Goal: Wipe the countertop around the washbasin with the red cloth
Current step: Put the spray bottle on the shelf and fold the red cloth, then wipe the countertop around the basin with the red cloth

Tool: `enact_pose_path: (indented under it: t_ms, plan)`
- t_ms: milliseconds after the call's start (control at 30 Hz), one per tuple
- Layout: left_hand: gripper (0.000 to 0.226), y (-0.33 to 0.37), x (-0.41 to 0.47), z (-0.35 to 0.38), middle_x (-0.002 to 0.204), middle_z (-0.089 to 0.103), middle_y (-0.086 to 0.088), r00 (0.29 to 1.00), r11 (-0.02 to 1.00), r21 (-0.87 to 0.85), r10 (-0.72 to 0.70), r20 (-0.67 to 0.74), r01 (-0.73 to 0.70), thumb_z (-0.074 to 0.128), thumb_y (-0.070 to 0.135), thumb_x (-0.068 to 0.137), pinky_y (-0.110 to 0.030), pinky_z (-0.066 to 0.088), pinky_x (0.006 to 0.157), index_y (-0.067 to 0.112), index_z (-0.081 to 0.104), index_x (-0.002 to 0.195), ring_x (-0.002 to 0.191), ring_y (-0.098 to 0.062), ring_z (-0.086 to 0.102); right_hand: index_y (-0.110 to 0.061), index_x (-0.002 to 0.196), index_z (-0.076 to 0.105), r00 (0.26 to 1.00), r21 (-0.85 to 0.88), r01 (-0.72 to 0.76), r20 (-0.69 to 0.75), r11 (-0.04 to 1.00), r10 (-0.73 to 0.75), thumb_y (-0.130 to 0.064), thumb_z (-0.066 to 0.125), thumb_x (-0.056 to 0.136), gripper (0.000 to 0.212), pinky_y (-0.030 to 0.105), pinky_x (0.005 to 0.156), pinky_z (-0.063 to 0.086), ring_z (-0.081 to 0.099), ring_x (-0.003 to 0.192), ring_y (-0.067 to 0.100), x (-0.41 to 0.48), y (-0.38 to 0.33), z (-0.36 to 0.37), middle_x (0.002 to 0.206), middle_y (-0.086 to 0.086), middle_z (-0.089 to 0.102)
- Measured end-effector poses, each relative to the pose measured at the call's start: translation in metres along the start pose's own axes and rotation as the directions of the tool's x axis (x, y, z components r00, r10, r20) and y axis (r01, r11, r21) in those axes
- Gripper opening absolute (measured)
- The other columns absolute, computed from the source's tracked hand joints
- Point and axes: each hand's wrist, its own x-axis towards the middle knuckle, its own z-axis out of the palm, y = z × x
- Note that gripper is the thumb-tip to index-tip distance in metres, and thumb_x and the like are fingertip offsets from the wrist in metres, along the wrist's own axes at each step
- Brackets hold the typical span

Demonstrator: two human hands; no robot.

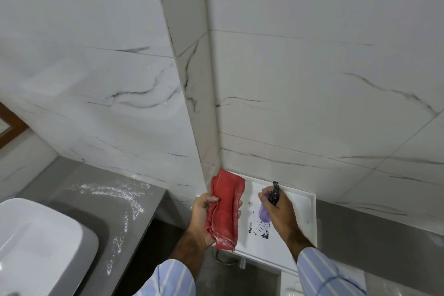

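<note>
Left hand (208, 214) raised mid-frame, fingers clenched around the folded red cloth (225, 210), held off the grey countertop (101, 199) at left, right hand (280, 206) grasping a purple spray bottle (265, 211) over a white tray (305, 221), washbasin (36, 245) near left.

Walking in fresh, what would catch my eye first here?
The red cloth, folded in the left hand at the centre, stands out against the white marble walls. Beside it, the right hand grips a purple spray bottle over a white ledge. White foam streaks the grey countertop at left.
</note>
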Motion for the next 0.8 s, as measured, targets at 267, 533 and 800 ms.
enact_pose_path:
  t_ms: [267, 533, 800]
  plan:
    - [0.075, 0.001, -0.018, -0.006, 0.118, 0.065, -0.026, 1.000, 1.000, 0.016, -0.009, 0.008, 0.009, 0.045, 0.023, 0.087, -0.043, 0.052, 0.097, -0.009, 0.041, 0.155, 0.100, -0.037, 0.065, -0.029, 0.151, 0.041, 0.988, -0.072, -0.140, -0.077, 0.988, 0.134, -0.044, 0.097, 0.067, 0.102, 0.039, 0.114, 0.039, 0.047, 0.129, 0.015, -0.016, 0.004, -0.026, 0.141, -0.010, 0.048]
    - [0.077, 0.017, -0.078, -0.033, 0.129, 0.059, -0.027, 0.990, 0.994, 0.106, -0.016, 0.142, 0.001, 0.046, 0.017, 0.089, -0.041, 0.049, 0.103, -0.014, 0.032, 0.157, 0.109, -0.036, 0.061, -0.008, 0.096, 0.078, 0.893, 0.141, -0.427, 0.218, 0.893, 0.393, -0.073, 0.060, 0.083, 0.069, 0.031, 0.065, 0.055, 0.067, 0.066, 0.027, -0.104, -0.030, 0.027, 0.069, 0.015, 0.069]
    - [0.060, 0.105, -0.141, -0.103, 0.132, 0.066, -0.026, 0.971, 0.974, 0.224, -0.035, 0.235, -0.019, 0.046, 0.008, 0.092, -0.039, 0.056, 0.106, -0.009, 0.049, 0.149, 0.112, -0.032, 0.070, 0.012, 0.124, 0.067, 0.625, 0.209, -0.573, 0.737, 0.792, 0.257, -0.029, 0.089, 0.081, 0.063, 0.043, 0.064, 0.058, 0.067, 0.068, 0.040, -0.029, -0.137, 0.176, 0.096, 0.034, 0.071]
